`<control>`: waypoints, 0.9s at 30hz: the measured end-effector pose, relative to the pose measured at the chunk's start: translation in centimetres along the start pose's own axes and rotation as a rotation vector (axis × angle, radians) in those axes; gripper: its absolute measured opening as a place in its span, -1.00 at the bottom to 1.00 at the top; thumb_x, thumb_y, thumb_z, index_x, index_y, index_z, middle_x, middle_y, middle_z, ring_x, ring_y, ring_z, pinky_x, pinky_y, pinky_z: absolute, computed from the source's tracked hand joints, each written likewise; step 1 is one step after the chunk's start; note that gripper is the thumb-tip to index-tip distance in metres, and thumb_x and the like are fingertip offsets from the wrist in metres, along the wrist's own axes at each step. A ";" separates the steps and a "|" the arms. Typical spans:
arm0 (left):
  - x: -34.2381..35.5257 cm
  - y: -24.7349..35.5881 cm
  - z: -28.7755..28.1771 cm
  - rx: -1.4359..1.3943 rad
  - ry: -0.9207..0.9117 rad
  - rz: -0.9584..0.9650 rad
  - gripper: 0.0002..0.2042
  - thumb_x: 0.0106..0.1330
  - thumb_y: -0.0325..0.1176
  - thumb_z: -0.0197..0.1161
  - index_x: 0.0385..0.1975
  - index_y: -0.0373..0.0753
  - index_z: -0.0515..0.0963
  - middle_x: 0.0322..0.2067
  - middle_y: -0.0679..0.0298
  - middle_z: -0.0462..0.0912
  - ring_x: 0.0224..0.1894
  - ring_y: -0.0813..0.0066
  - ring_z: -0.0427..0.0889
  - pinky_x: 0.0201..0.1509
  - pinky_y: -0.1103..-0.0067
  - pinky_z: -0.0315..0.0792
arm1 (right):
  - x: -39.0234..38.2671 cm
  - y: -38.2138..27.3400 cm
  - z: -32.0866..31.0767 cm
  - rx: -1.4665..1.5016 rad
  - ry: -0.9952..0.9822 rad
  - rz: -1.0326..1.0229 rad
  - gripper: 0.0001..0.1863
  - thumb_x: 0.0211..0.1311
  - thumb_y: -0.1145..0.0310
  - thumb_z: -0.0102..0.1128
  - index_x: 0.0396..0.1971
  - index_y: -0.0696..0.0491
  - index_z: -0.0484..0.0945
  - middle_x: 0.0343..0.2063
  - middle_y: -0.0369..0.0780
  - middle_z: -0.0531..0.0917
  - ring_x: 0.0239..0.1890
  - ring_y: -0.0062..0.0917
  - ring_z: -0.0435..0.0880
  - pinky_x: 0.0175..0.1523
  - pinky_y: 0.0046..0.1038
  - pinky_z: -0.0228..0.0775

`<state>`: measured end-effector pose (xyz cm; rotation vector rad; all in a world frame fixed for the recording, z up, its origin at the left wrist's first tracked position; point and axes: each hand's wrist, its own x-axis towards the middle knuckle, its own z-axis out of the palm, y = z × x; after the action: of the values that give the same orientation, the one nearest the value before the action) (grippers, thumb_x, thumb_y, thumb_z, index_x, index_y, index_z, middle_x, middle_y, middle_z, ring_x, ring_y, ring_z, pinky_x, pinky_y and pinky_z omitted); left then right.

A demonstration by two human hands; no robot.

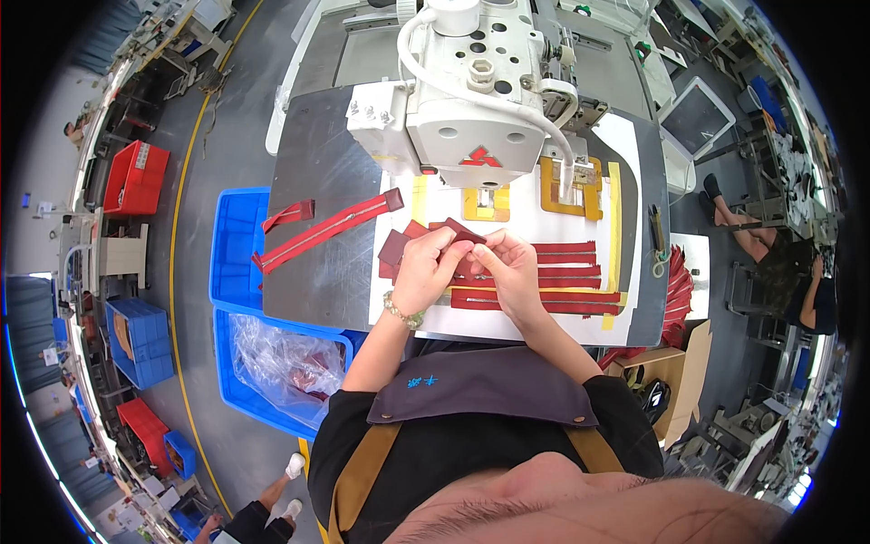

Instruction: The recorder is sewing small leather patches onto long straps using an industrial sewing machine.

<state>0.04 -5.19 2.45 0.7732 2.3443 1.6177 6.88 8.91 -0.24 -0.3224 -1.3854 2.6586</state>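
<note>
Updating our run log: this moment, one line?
left hand: pinching dark red piece; right hand: pinching same piece; red zipper strips: on white sheet; sewing machine: beyond hands

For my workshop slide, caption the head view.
Left hand and right hand hold a dark red piece near red zippers and a white sewing machine.

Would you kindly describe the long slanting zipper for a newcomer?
Find the white sewing machine, then the dark tabletop to its left. The red zipper slants there, its dark-red tab toward the machine. Unlike the shorter red piece just above, it shows a long run of silvery teeth.
</note>
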 end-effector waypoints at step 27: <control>5.4 -2.6 -1.7 0.123 -0.579 0.070 -0.78 0.24 -0.27 0.21 -0.52 -0.30 0.55 -0.58 0.13 0.51 -0.51 0.21 0.51 -0.37 0.42 0.37 | 5.6 -3.0 -4.6 -0.530 -0.303 0.276 -0.81 0.19 0.36 0.26 -0.54 0.13 0.53 -0.67 -0.32 0.55 -0.67 -0.75 0.44 -0.58 -0.68 0.23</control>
<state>-6.08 -4.44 1.42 1.1729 2.0167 1.0789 2.62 15.43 -1.04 -0.1698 -2.2966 2.5734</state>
